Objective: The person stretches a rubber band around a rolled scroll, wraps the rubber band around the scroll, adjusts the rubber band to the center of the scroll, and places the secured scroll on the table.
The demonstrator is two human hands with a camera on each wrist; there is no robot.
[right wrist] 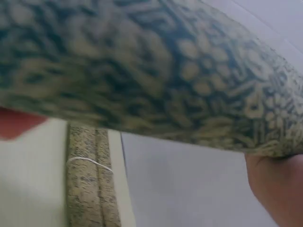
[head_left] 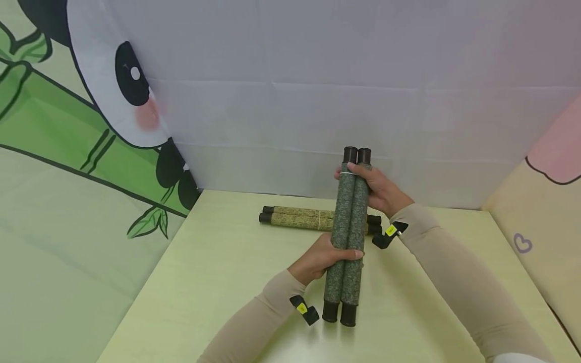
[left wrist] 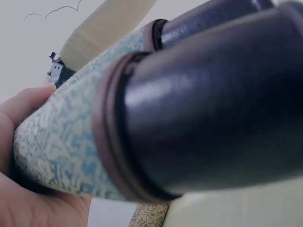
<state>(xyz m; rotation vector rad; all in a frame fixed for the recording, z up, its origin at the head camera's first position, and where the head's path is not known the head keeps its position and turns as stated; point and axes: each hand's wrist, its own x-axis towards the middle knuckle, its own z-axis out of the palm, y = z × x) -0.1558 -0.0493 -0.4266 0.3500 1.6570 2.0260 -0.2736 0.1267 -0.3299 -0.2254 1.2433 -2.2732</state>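
Two rolled scrolls in blue-green patterned cloth (head_left: 346,212), with dark knobs at both ends, are held up side by side above the table. A thin white band circles one roll near its upper end. My left hand (head_left: 323,256) grips the pair below the middle, its thumb across the front. Near the top, my right hand (head_left: 381,186) grips them, thumb over the front and fingertips showing at the far side. Behind them a pair of yellow-gold patterned scrolls (head_left: 295,219) lies crosswise on the table, partly hidden; the right wrist view shows a white string round these gold scrolls (right wrist: 85,189).
The pale yellow table (head_left: 190,302) meets a white cloth backdrop (head_left: 272,166) just beyond the gold scrolls. Cartoon-printed cloth (head_left: 91,151) hangs along the left side, and a printed beige and pink panel (head_left: 540,201) stands at the right.
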